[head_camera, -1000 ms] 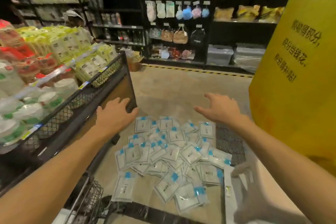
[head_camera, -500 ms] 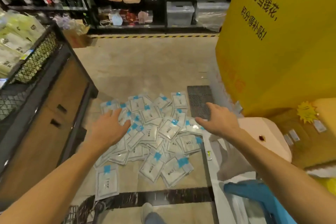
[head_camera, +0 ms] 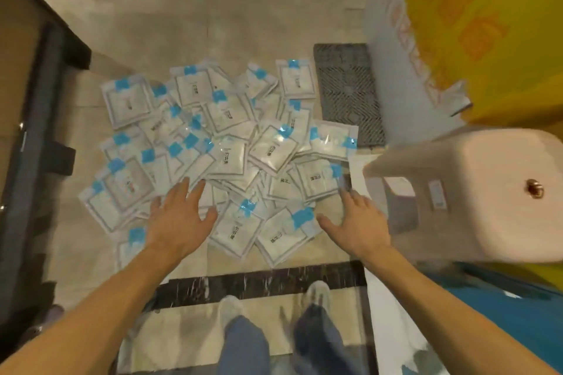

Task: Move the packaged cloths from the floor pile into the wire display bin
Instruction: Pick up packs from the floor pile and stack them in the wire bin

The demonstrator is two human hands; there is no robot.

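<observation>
Left hand: fingers straight and spread wide, palm down over the near left edge of the pile of packaged cloths; holds nothing. Whether the fingertips touch a packet cannot be told. Right hand: likewise splayed, empty, at the pile's near right edge.

The pile lies on the floor, flat white packets with blue tabs, overlapping, long axes pointing every which way; no common heading.

Grey grate sits at the pile's far right corner. White stool stands right of the right hand. Dark display base runs along the left. The wire bin is out of view.
</observation>
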